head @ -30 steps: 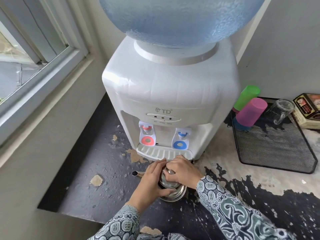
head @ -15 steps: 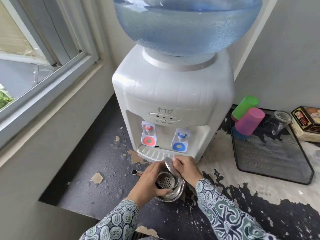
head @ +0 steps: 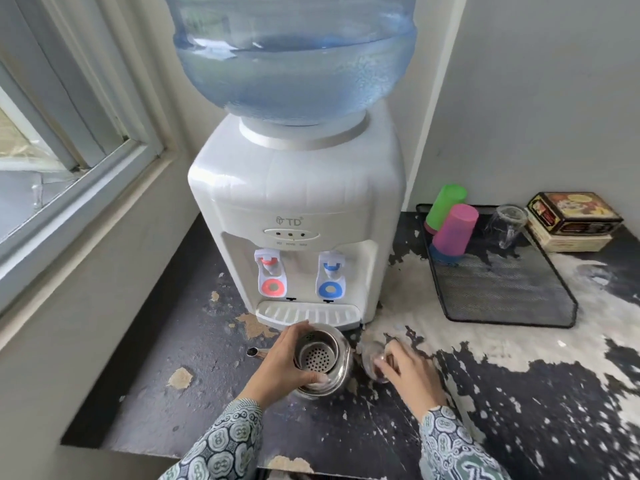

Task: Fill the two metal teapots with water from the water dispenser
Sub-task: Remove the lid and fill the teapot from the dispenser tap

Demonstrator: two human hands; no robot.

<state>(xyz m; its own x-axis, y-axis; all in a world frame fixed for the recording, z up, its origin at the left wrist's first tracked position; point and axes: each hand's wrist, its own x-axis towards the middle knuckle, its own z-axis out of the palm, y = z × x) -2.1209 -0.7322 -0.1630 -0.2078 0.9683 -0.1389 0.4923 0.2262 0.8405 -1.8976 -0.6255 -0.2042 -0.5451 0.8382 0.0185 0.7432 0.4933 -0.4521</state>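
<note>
Since the earlier frame the lid [head: 375, 362] has been carried off the teapot [head: 320, 363] to the right, and is now held low over the counter [head: 519, 393] just beside the pot by the right hand [head: 403, 370]; motion blur hides the exact grip, though the fingers are curled about it. The teapot stands open on the counter directly before the drip tray [head: 306, 313] of the water dispenser [head: 298, 216], its perforated strainer exposed. It is gripped round the rim by the left hand [head: 287, 365], thumb near side, fingers far side. The spout [head: 254, 352] points left.

Counter surface: dark paint, heavily peeled, pale patches spreading to the right of the dispenser and small tan chips to the left. The dispenser is white, with a red tap [head: 271, 271] and a blue tap [head: 331, 275], and a blue water bottle [head: 294, 57] seated on top.

Room: a window frame [head: 79, 161] is set in the wall at left; plain pale walls meet in a corner behind the dispenser. To the right a black mesh tray [head: 502, 296] carries upturned green and pink cups [head: 450, 223] and a clear glass mug [head: 505, 225]. Printed boxes [head: 575, 220] are stacked just beyond it.
</note>
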